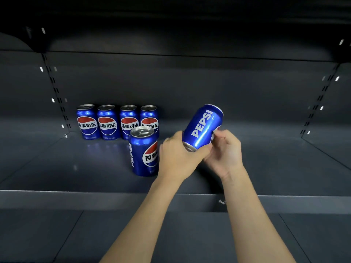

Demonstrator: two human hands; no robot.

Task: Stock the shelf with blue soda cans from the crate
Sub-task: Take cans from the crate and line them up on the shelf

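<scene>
Dark metal shelf (57,164) carried four blue cans (117,122) in a row at the back left, with a fifth can (143,150) upright before them. Just right of it, the left hand (178,154) gripped the base of a tilted can (202,126) while the right hand (224,149) pinched its side. Its long axis leaned up and right, so I judge it must be turned upright.

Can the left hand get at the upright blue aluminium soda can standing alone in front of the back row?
Probably not yet. The left hand is right beside the front can with nothing between them, but it grips the tilted blue can together with the right hand.
</scene>
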